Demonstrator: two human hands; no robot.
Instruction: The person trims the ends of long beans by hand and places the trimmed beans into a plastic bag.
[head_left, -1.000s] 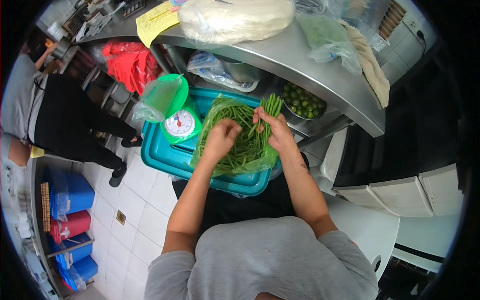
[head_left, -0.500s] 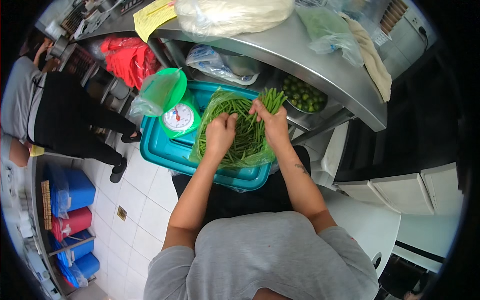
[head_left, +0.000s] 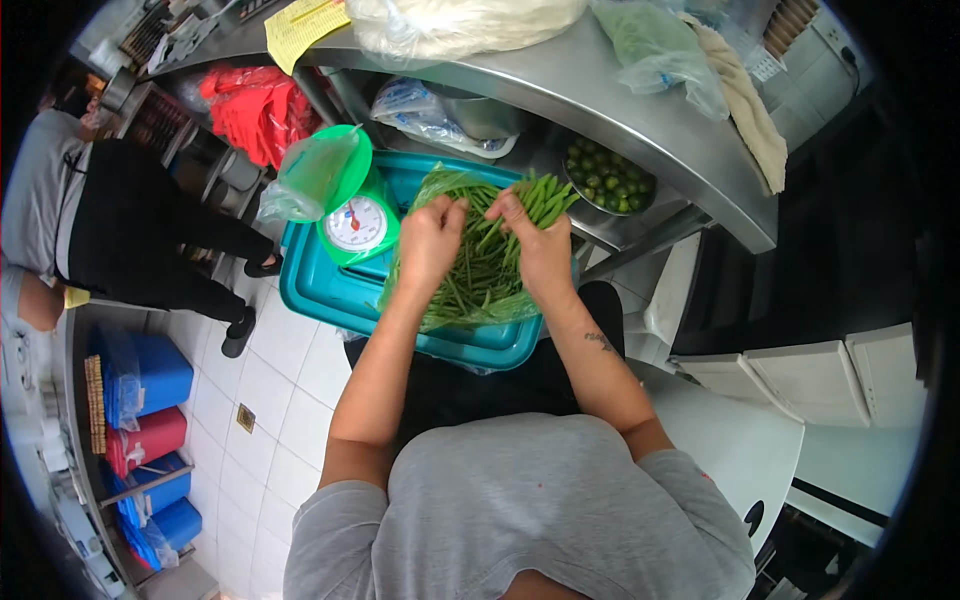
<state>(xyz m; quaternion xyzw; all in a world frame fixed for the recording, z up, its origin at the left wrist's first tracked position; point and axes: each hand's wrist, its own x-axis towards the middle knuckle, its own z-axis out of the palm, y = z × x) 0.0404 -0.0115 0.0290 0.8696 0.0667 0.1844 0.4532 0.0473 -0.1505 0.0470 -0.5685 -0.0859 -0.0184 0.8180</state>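
Observation:
My right hand (head_left: 542, 255) is closed around a bundle of green beans (head_left: 552, 200), whose tips fan out above the thumb. Beside it, my left hand (head_left: 430, 245) has its fingers pinched together over the upper left of the bean pile; anything between them is hidden. Loose green beans (head_left: 485, 275) fill an open, clear greenish plastic bag (head_left: 515, 306) below both hands. The bag lies on a teal plastic tray (head_left: 320, 305) in front of my lap. On the tray's left stands a green dial scale (head_left: 358, 228) with a plastic bag (head_left: 308, 180) on its pan.
A steel table (head_left: 640, 125) curves across the far side, bearing a large white bag (head_left: 450, 25) and a cloth (head_left: 745, 120). Under it sits a bowl of small green fruits (head_left: 610, 180). At left, a person in dark trousers (head_left: 140, 215) stands near blue bins (head_left: 155, 375).
My left hand has risen slightly, away from me, along the bag. The right hand stays on its bundle, whose beans have spread a little. The view has shifted slightly.

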